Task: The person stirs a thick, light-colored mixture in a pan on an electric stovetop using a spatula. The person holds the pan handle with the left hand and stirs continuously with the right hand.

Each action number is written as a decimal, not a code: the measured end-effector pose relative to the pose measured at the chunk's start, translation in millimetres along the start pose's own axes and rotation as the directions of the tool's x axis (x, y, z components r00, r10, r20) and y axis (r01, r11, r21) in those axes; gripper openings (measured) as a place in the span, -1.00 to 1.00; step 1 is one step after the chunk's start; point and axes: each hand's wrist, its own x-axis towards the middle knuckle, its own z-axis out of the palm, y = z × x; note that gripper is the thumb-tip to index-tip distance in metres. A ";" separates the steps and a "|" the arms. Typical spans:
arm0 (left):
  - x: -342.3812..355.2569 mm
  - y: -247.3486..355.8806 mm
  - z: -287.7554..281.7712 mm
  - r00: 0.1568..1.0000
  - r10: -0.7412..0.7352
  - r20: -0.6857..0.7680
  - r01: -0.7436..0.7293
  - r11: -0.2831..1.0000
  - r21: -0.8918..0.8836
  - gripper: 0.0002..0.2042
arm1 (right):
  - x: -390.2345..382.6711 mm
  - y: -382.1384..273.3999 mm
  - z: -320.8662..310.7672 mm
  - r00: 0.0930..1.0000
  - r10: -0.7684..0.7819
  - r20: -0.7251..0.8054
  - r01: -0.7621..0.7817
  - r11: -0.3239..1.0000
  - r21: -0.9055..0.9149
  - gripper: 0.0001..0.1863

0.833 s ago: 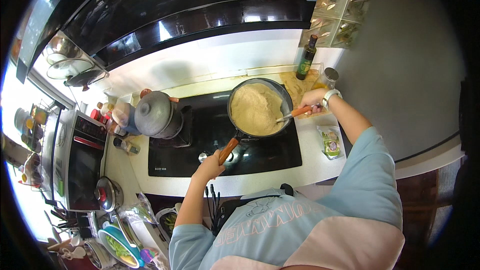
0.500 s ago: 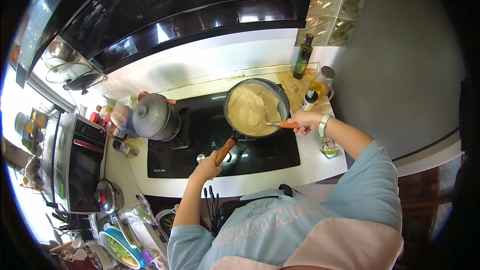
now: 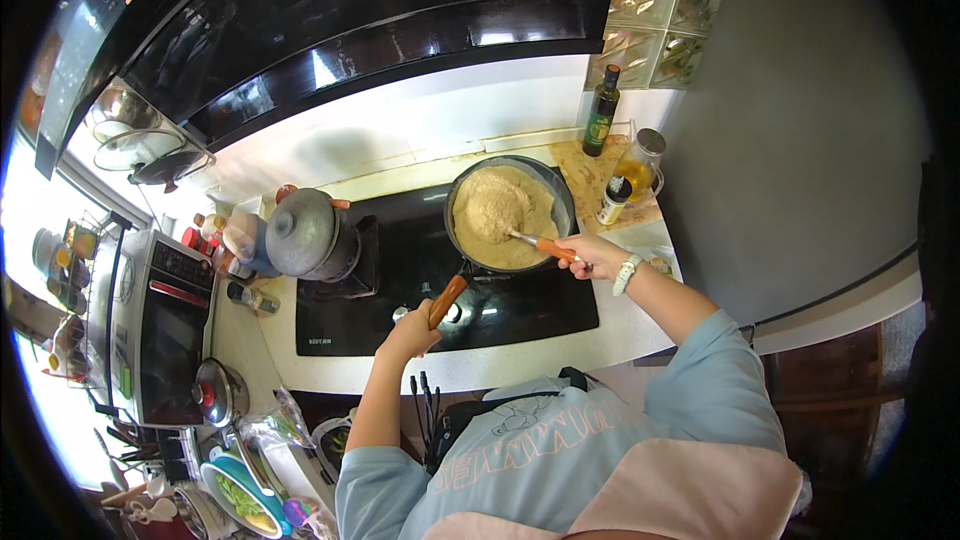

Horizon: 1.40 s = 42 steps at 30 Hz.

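A dark frying pan (image 3: 566, 202) sits on the right side of the black cooktop (image 3: 520, 315), holding a pale tan, flour-like powder (image 3: 498, 205) heaped in the middle and spread toward the sides. My left hand (image 3: 410, 330) is closed around the pan's wooden handle (image 3: 449, 300), which points toward me. From the right, my right hand (image 3: 595, 256) grips the orange-brown wooden handle of a spatula (image 3: 550, 247). The spatula's metal end reaches into the powder beside the mound; its tip is buried.
A grey lidded pot (image 3: 305, 232) occupies the left burner. Right of the pan stand a dark green bottle (image 3: 602, 115), a glass oil jug (image 3: 640, 165) and a black-capped jar (image 3: 615, 200). At left are a microwave (image 3: 165, 330) and a small spice jar (image 3: 252, 298). A range hood (image 3: 400, 30) hangs above.
My right hand and the spatula have moved left, deeper into the pan. The powder now forms a rounder mound near the centre. My left hand stays on the pan handle.
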 end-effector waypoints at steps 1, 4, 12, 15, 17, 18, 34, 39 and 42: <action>0.1 0.5 -0.2 1.000 -0.004 0.001 0.004 1.000 -0.006 -0.58 | -3.2 -0.3 -4.0 0.999 -0.043 0.010 0.043 0.999 -0.020 -0.77; -1.2 2.0 0.2 1.000 -0.002 0.003 0.002 1.000 0.002 -0.58 | -6.6 3.5 -14.4 0.986 -0.138 -0.094 0.124 0.982 -0.142 -0.72; -3.0 4.5 -0.4 1.000 -0.009 -0.001 0.009 1.000 -0.002 -0.58 | 3.1 36.6 -10.7 0.493 -0.869 0.044 0.219 0.075 -0.973 -0.59; -3.9 5.5 -0.4 1.000 -0.005 -0.008 0.005 1.000 0.000 -0.58 | -17.7 28.3 -8.1 0.456 -0.861 0.228 0.087 -0.211 -0.974 -0.51; -4.0 6.3 0.5 1.000 0.005 -0.019 -0.005 1.000 0.011 -0.58 | -37.0 12.9 -6.4 0.485 -0.813 0.322 0.010 -0.362 -0.932 -0.51; -4.4 6.3 0.9 1.000 -0.001 -0.023 0.001 1.000 0.004 -0.57 | -46.6 3.9 -5.0 0.519 -0.779 0.353 -0.040 -0.434 -0.900 -0.51; -2.0 2.9 2.4 1.000 0.000 -0.007 0.000 1.000 -0.012 -0.56 | -29.8 -63.1 22.6 0.490 -0.818 0.301 -0.313 -0.488 -0.815 -0.66; -1.1 2.6 2.0 0.999 -0.026 0.022 0.027 0.999 -0.025 -0.55 | -27.3 -77.2 29.8 0.707 -0.675 0.213 -0.302 -0.560 -0.772 -0.83; -1.2 3.6 1.7 0.999 -0.027 0.019 0.027 1.000 -0.006 -0.55 | -34.7 -103.9 25.4 0.778 -0.622 0.088 -0.259 -0.445 -0.857 -0.83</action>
